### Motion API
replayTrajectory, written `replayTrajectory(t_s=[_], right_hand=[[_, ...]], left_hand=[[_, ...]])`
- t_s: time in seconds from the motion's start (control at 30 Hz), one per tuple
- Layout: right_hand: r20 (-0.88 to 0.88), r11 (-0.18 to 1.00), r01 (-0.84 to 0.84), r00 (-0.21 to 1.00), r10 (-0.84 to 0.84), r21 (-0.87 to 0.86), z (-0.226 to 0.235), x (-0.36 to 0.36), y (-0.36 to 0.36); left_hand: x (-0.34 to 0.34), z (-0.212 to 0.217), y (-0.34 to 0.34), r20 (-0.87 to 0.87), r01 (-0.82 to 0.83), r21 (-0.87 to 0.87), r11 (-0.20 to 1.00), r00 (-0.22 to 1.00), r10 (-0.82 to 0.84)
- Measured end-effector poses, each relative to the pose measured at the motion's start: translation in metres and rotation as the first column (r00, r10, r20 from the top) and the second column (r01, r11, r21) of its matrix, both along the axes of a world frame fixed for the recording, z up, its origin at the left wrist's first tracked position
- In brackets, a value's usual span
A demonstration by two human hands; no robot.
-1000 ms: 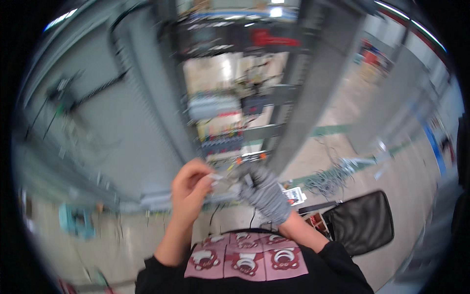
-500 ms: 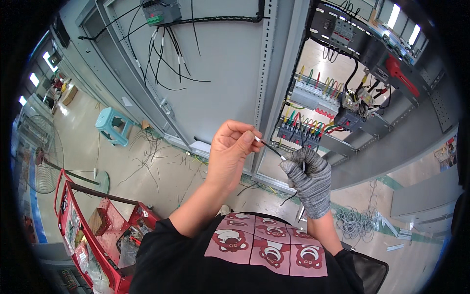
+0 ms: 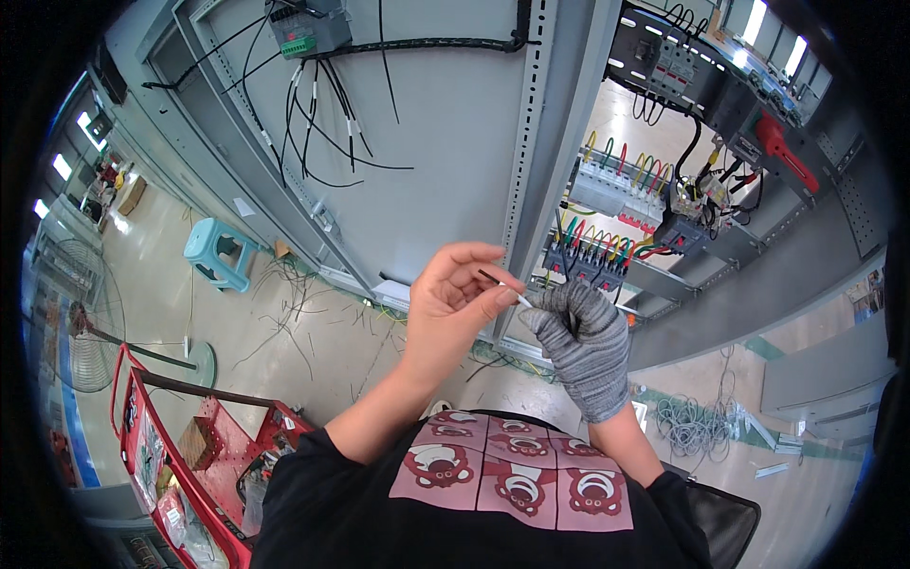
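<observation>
In front of the cabinet, both hands are at a thin black wire (image 3: pixel 488 277) with a white sleeve (image 3: pixel 523 301) on it. My bare left hand (image 3: pixel 457 299) pinches it between thumb and forefinger, and the dark end shows above the thumb. My right hand (image 3: pixel 583 351), in a grey knitted glove, is closed on the wire just right of the white sleeve. The fingertips of the two hands are close together. Whatever part of the wire lies inside the glove is hidden.
A grey cabinet door (image 3: pixel 441 142) carries a device with a green terminal block (image 3: pixel 299 45) and hanging black wires. Breakers (image 3: pixel 607 190) with coloured wires stand inside the cabinet. A blue stool (image 3: pixel 220 251), a fan (image 3: pixel 85 322) and a red tool cart (image 3: pixel 204 465) are at left; coiled wire (image 3: pixel 697 427) lies right.
My hands have come closer together, so the bare stretch of black wire between them has shortened. My left hand has moved slightly right, and the wire's dark end now shows above its thumb.
</observation>
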State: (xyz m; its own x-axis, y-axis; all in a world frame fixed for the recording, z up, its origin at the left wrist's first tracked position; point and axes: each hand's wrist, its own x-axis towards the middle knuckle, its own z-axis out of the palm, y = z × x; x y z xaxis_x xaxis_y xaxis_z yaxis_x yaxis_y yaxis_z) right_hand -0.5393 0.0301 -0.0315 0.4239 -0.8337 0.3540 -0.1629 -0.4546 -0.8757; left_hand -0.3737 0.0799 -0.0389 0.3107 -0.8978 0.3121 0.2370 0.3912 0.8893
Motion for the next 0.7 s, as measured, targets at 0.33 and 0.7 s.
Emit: replayTrajectory(t_s=[0.33,0.7], right_hand=[[-0.034,0.996,-0.085,0.996,0.084,-0.022,0.010,0.039,0.015],[-0.089,0.978,-0.196,0.978,0.189,-0.071,0.017,0.059,0.040]], left_hand=[[0.022,-0.006,0.012,0.084,-0.044,-0.105,0.993,0.995,0.053],[0.048,0.012,0.042,-0.037,-0.166,-0.067,0.984,0.986,0.164]])
